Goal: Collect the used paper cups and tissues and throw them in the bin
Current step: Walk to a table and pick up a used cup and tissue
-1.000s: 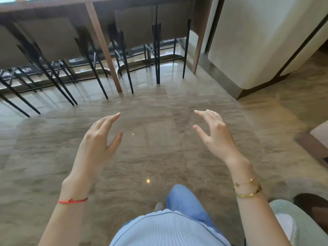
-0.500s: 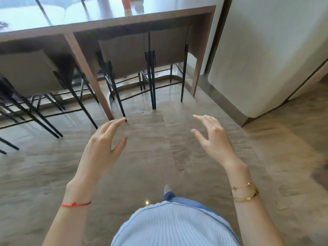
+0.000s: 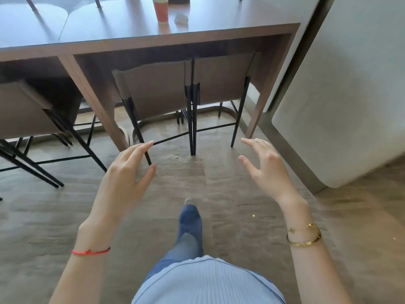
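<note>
As I face counter [image 3: 219, 32], my left hand [image 3: 127, 176] and right hand [image 3: 266, 172] hang over polished stone floor [image 3: 54, 216], both spread wide, fingers curved, holding nothing. Orange paper cup [image 3: 161, 10], tapered, stands upright on glossy dark wood top far ahead. Crumpled white tissue [image 3: 182, 18] lies just beside it, to right. Taupe padded chairs [image 3: 157, 93] on thin black metal legs tucked beneath.

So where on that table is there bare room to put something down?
Most of the table top is bare: the near strip along its front edge, and the wide stretch left of the orange cup. It is tightest at the far side, where the cup and a crumpled tissue sit close together. Both hands are open and empty.
</note>
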Tool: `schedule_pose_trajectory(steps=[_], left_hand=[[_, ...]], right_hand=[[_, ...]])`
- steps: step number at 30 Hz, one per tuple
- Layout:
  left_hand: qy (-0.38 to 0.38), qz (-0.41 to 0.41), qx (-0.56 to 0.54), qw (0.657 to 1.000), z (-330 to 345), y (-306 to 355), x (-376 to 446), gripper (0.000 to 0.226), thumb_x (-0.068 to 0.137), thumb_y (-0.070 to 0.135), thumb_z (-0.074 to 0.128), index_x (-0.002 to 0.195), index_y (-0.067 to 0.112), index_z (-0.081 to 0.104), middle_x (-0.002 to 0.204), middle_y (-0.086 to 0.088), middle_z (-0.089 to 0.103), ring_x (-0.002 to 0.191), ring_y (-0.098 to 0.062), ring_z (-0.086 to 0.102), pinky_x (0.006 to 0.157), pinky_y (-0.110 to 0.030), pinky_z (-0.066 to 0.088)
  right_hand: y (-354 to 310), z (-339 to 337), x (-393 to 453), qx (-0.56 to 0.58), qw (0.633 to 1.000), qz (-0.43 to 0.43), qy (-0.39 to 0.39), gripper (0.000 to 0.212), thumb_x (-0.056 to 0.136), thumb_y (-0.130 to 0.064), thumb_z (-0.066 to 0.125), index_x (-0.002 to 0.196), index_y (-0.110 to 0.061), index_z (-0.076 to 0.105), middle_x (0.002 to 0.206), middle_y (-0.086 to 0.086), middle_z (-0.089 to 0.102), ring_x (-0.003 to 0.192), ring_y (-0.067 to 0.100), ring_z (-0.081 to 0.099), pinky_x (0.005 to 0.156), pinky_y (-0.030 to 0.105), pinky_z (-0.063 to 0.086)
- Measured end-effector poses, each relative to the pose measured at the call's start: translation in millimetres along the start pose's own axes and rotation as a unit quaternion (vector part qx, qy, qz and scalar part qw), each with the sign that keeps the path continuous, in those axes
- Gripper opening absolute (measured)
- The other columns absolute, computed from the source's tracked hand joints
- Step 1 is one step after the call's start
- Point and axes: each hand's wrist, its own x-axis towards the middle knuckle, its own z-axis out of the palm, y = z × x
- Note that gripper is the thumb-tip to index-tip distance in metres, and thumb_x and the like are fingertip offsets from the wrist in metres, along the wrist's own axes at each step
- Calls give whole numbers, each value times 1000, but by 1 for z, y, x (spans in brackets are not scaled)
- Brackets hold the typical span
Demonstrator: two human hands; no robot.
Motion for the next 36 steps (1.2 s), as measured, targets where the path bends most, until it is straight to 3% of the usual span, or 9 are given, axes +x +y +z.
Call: schedule_pose_trajectory(steps=[7,11,18,26,31,36], left_hand=[[16,-8,-5,1000,23,-49,176,50,91,28,57,139,18,47,121,-5,61,122,-20,52,105,-39,42],[33,7,15,999,22,-68,279,51,91,28,57,140,17,48,134,-4,56,125,-20,51,106,-38,42],[37,9,29,999,27,-99,419,51,93,30,57,142,21,45,136,1,54,123,-15,50,103,-29,37],[70,-48,28,996,58,-137,542,54,93,31,58,143,24,42,139,4,51,127,-16,48,101,-35,42],[96,-87,38,991,74,-160,631,63,91,35,60,147,24,34,143,2,47,129,-18,46,103,-42,43],[127,-152,4,980,92,-181,713,88,82,44,69,151,24,19,147,-2,42,131,-20,44,105,-46,41]], right_hand=[[23,20,185,-6,1000,-19,3,41,93,-31,58,133,-21,52,130,-4,56,130,11,41,109,25,31],[24,21,296,-12,999,-39,28,41,94,-30,58,134,-21,51,133,-4,56,132,11,40,112,29,32],[29,34,437,9,999,-37,33,42,95,-34,55,135,-26,49,136,-8,53,131,6,40,111,30,34],[50,57,589,32,996,-79,11,43,95,-32,56,136,-22,49,133,-7,55,130,7,41,110,26,33],[56,72,698,41,993,-112,-9,43,93,-30,59,135,-20,51,133,-4,55,131,12,42,111,29,34],[56,92,797,42,987,-148,-39,46,90,-26,63,134,-18,52,135,-1,53,132,14,40,111,31,33]])
